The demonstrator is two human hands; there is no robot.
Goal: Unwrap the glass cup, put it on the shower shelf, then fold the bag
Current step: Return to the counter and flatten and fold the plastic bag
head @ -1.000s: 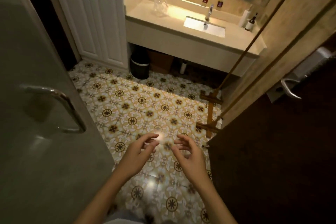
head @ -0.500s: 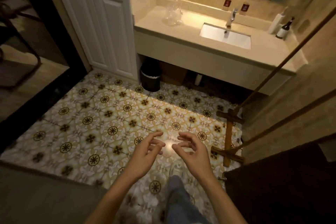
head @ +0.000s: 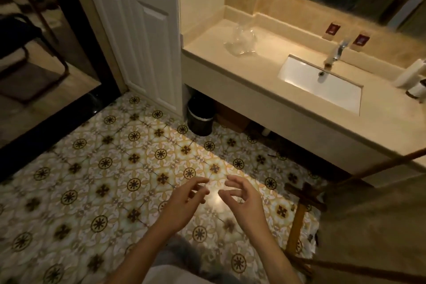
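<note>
A clear plastic bag (head: 241, 40) with a glass cup blurred inside it stands on the beige vanity counter (head: 230, 65), left of the sink. My left hand (head: 184, 202) and my right hand (head: 244, 200) hover side by side over the patterned floor tiles, far below and in front of the counter. Both hands hold nothing, with fingers curled and apart. No shower shelf shows in the head view.
A white sink (head: 322, 83) with a chrome faucet (head: 334, 54) sits right of the bag. A black bin (head: 200, 116) stands under the counter. White panelled doors (head: 136, 30) are at the left. A wooden frame (head: 302, 210) stands at the lower right.
The view has moved forward into the bathroom and closer to the counter. The glass door and dark door from before are out of view. Both hands keep the same empty pose.
</note>
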